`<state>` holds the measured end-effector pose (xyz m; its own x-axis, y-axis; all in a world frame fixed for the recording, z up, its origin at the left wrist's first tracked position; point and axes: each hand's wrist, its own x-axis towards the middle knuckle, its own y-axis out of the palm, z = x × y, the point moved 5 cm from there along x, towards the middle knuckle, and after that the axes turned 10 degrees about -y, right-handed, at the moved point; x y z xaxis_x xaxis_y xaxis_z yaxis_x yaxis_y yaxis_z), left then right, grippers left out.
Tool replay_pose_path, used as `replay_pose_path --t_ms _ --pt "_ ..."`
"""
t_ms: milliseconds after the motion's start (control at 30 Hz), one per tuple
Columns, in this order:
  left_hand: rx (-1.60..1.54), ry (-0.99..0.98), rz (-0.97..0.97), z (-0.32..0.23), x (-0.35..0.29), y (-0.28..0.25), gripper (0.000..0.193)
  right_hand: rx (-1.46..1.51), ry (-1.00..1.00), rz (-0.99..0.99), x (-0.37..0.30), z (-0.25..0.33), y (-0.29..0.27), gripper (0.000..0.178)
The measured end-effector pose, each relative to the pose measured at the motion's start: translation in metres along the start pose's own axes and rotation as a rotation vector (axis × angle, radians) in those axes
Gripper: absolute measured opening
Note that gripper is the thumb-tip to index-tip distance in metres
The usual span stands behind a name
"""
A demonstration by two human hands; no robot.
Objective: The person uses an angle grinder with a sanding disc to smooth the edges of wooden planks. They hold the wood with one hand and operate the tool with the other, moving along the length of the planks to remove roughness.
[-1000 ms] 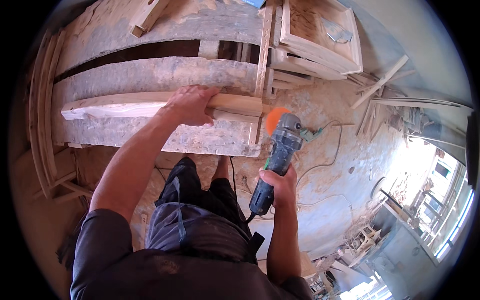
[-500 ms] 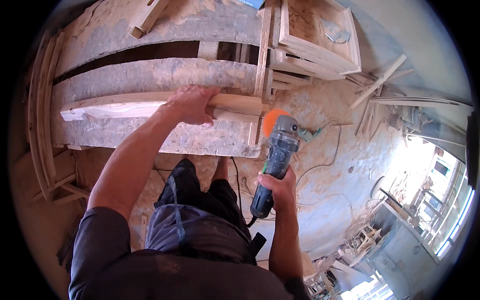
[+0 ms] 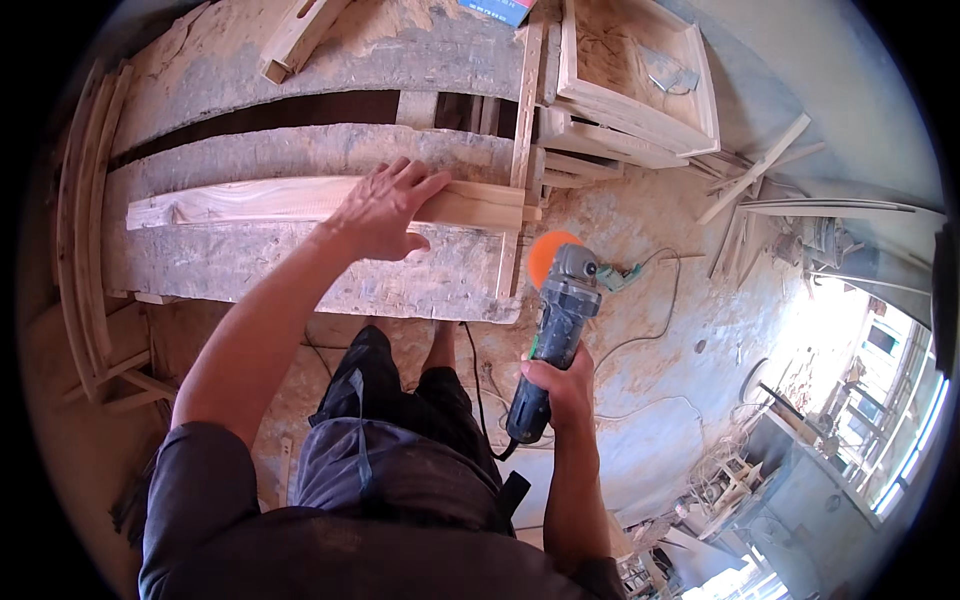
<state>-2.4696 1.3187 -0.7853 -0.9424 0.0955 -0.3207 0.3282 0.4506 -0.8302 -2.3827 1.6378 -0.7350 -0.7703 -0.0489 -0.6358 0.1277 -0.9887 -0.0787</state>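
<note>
A long, slightly curved wooden piece (image 3: 270,200) lies across the rough plank bench (image 3: 230,268), its right end against an upright-grained strip (image 3: 526,120). My left hand (image 3: 385,210) rests on top of it, right of its middle, fingers spread and thumb pointing off toward the near edge. My right hand (image 3: 566,385) is wrapped round the body of an angle grinder (image 3: 562,325), held off the bench's right end. Its orange disc (image 3: 546,256) points away from me, apart from the wood. A dark cord leaves the grinder's lower end.
Beyond the bench's right side stands an open wooden drawer (image 3: 640,110) with a clear packet in it. A green power tool (image 3: 620,277) and its cord lie on the dusty floor. Long strips (image 3: 90,220) lean at the left; a slotted wooden piece (image 3: 297,40) lies at the back.
The wooden piece has been rolled so a broad face is up, and lies slightly farther back. My left hand has loosened from gripping it to spread fingers. The grinder has moved slightly nearer me.
</note>
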Motion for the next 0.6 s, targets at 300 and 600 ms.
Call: replay_pose_path --t_ms 300,600 --pt "-0.087 -0.098 0.213 0.012 0.023 -0.003 0.089 -0.008 -0.138 0.019 0.047 0.003 0.009 0.049" --pt "-0.127 -0.140 0.302 0.014 0.031 -0.009 0.095 -0.011 -0.091 0.058 0.044 0.004 0.008 0.046"
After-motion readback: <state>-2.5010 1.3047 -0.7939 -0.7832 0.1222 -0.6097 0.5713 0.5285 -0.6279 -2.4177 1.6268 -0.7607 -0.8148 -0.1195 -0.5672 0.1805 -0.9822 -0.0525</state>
